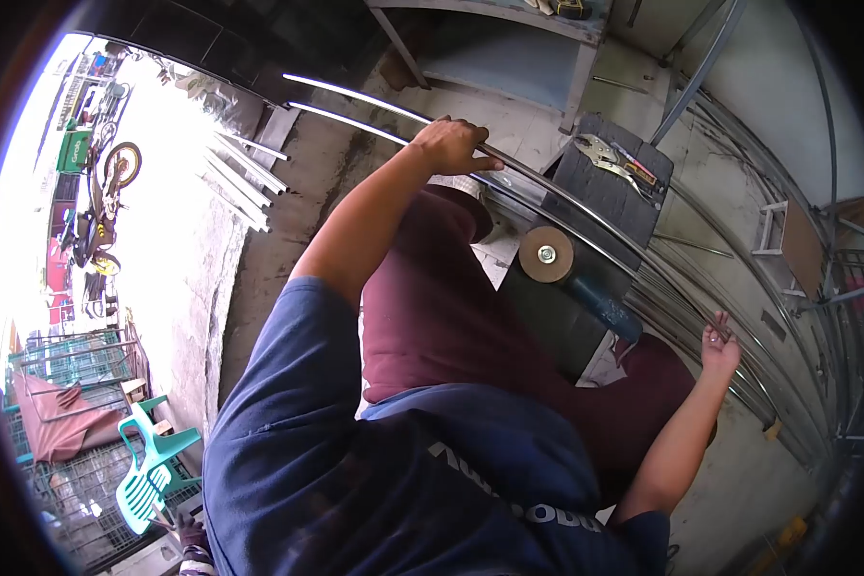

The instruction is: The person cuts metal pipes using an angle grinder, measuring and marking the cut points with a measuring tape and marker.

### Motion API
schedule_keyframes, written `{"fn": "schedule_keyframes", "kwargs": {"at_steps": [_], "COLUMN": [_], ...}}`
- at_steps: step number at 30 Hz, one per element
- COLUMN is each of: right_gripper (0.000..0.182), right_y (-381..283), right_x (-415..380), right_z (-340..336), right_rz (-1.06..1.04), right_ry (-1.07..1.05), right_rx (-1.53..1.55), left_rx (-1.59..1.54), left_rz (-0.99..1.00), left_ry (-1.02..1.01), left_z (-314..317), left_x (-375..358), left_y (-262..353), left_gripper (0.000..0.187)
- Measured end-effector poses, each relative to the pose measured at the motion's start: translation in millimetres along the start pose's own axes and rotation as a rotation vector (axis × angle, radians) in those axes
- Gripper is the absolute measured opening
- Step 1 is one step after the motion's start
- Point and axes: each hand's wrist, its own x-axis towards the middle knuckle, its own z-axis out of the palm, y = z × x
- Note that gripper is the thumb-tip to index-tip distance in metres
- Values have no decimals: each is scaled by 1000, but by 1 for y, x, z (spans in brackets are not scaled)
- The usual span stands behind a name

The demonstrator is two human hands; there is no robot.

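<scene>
My left hand is wrapped over a long, thin metal tube, thumb stretched along it. The tube runs diagonally across the view, and my right hand pinches it near its lower right end. A second shiny tube lies alongside, passing under my left wrist. Just below the tubes, between my knees, sits a blue motor-driven grinder with a brown round wheel fixed by a central nut. Beyond the tubes, a dark wooden stool carries large locking pliers and a small red-and-yellow tool.
Bundled metal rods lie on the floor at right, near a small wooden-topped stool. A workbench stands ahead. At left, several pale tubes lie by the doorway, with a green plastic chair and a motorcycle outside.
</scene>
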Motion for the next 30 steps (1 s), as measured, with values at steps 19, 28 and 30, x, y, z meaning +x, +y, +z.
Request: {"fn": "schedule_keyframes", "kwargs": {"at_steps": [19, 28, 30], "right_gripper": [58, 57, 52], "right_y": [59, 70, 76], "right_x": [30, 15, 27], "right_z": [64, 78, 67], "right_rz": [163, 186, 223], "right_ry": [25, 23, -66], "right_rx": [-234, -247, -236], "left_rx": [33, 89, 126], "left_rz": [-66, -86, -110], "left_ry": [-235, -176, -171], "left_z": [47, 75, 74], "left_x": [23, 27, 26], "left_y": [-71, -94, -93], "left_gripper": [85, 52, 46]}}
